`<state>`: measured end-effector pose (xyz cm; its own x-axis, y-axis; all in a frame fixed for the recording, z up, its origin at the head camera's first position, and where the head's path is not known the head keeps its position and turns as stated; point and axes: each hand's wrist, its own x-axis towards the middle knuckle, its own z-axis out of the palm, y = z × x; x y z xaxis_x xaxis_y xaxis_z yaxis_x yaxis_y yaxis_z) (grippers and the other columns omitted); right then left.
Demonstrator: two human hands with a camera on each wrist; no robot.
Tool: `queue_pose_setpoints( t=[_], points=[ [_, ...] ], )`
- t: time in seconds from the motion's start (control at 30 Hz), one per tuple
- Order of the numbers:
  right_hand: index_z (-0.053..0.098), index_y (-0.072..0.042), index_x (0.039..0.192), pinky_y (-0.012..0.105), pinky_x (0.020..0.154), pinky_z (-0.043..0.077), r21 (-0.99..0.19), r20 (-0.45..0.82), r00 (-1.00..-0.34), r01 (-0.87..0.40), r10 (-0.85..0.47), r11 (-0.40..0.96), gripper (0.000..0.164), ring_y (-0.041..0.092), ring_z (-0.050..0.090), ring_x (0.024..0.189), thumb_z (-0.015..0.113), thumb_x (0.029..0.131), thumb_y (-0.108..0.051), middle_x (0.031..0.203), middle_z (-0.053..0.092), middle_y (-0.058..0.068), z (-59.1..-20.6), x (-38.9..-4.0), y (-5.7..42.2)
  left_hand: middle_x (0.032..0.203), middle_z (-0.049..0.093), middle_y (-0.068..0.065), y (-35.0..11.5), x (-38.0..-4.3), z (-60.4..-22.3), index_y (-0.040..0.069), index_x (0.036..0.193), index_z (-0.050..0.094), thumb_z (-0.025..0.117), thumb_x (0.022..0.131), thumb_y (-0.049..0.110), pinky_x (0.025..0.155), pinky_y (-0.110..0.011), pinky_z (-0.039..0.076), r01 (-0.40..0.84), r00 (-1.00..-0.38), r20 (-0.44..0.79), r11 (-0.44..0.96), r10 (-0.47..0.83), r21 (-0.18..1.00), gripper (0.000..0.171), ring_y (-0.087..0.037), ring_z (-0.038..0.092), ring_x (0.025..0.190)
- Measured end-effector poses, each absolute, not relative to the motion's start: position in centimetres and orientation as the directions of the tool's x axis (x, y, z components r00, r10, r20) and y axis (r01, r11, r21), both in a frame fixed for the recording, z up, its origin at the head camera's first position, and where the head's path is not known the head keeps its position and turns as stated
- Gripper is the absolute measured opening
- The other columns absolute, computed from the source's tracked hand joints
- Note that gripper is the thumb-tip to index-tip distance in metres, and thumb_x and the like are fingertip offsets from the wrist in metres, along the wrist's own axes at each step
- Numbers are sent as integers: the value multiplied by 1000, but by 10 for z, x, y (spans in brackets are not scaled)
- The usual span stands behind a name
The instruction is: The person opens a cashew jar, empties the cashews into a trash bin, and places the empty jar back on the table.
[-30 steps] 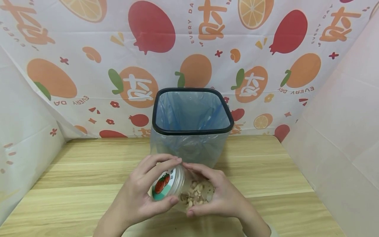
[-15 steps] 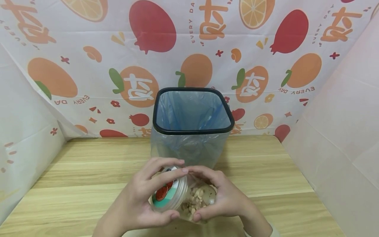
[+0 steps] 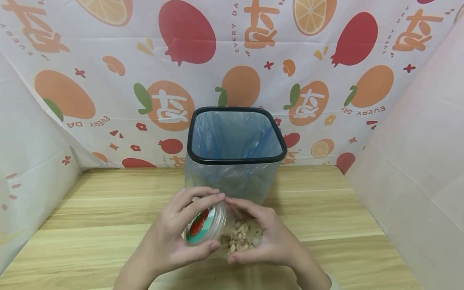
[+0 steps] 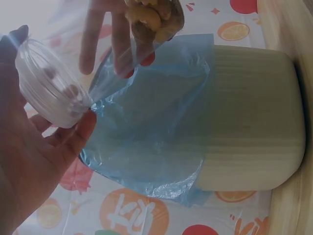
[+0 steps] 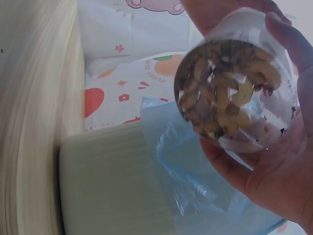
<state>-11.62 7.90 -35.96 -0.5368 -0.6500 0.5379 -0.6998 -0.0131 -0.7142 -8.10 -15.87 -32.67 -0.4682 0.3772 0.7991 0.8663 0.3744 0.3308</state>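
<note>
Between both hands, a clear jar (image 3: 232, 219) lies tilted on its side just in front of the bin. Pale nuts or kernels (image 3: 239, 237), with some darker bits, fill part of it; they show through the bottom in the right wrist view. My left hand (image 3: 168, 237) grips the clear screw lid (image 3: 199, 226), whose label is white and green with red fruit. Its fingers and thumb curl round the rim. The right hand (image 3: 277, 241) holds the jar body, thumb in front and fingers behind. Whether the lid is loose cannot be told.
A pale bin (image 4: 254, 117) with a black rim (image 3: 237, 162) and a blue plastic liner (image 3: 235, 135) stands behind the hands on the wood-grain table (image 3: 108, 209). Fruit-printed cloth (image 3: 272, 24) hangs behind it, with pale sheets at both sides.
Half a second ago the jar and lid were turned more toward me and lower. Both hands have since tilted them back away and raised them slightly. The bin has not moved.
</note>
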Motion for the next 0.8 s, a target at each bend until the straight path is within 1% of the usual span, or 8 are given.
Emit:
queue_pose_setpoints(
  t=[0.13,0.27,0.33,0.43,0.53,0.6,0.7,0.8],
  points=[
    [43,-14,149,34,106,47,-687,544,-555,-725,-630,45,93,20,57,129,92,70,-26,145,55,3,-359,-114,78,130,60,-6,-160,-82,-330,12,134,62,73,88,50,92,-14,45,836,-512,778,417,363,356,61,-19,55,116],
    [43,-15,149,35,106,48,-685,538,-561,-726,-630,61,92,20,58,129,92,71,-28,145,55,2,-359,-114,78,131,59,-5,-162,-82,-330,13,135,62,73,87,51,93,-14,45,822,-533,762,439,367,364,62,-19,54,117],
    [43,-16,149,35,106,47,-698,524,-568,-713,-634,63,92,20,57,129,92,72,-28,145,55,1,-360,-115,79,134,58,-5,-163,-81,-330,15,136,60,74,85,53,96,-16,44,812,-548,747,454,376,367,66,-20,54,121],
    [43,-18,149,36,107,47,-732,496,-581,-679,-645,49,91,21,56,131,91,73,-28,147,54,1,-361,-117,81,141,54,-6,-164,-80,-329,17,140,57,74,83,58,99,-24,46,806,-559,725,468,403,362,72,-21,51,126],
    [42,-19,150,37,106,47,-770,468,-591,-638,-657,26,89,22,56,131,89,75,-31,146,54,1,-362,-118,83,145,51,-8,-163,-79,-327,17,141,55,73,82,61,99,-30,49,827,-538,720,441,439,349,75,-22,50,129],
    [41,-18,150,38,105,48,-781,461,-585,-624,-667,7,87,23,57,129,87,78,-35,146,55,2,-363,-119,84,145,51,-10,-161,-80,-325,15,140,56,73,83,59,100,-31,48,861,-490,740,386,460,330,74,-24,50,128],
    [41,-16,151,38,105,49,-781,467,-568,-625,-677,-15,86,23,58,128,84,80,-41,145,55,3,-363,-119,85,143,52,-11,-159,-80,-323,13,138,58,74,84,55,104,-28,44,893,-437,765,329,473,307,70,-25,52,127],
    [40,-15,151,39,105,49,-786,469,-561,-617,-682,-34,86,24,58,128,82,81,-42,145,55,4,-363,-120,85,140,54,-11,-158,-80,-322,12,137,59,74,86,51,105,-23,42,900,-424,773,311,472,304,66,-25,52,125]
  ],
)
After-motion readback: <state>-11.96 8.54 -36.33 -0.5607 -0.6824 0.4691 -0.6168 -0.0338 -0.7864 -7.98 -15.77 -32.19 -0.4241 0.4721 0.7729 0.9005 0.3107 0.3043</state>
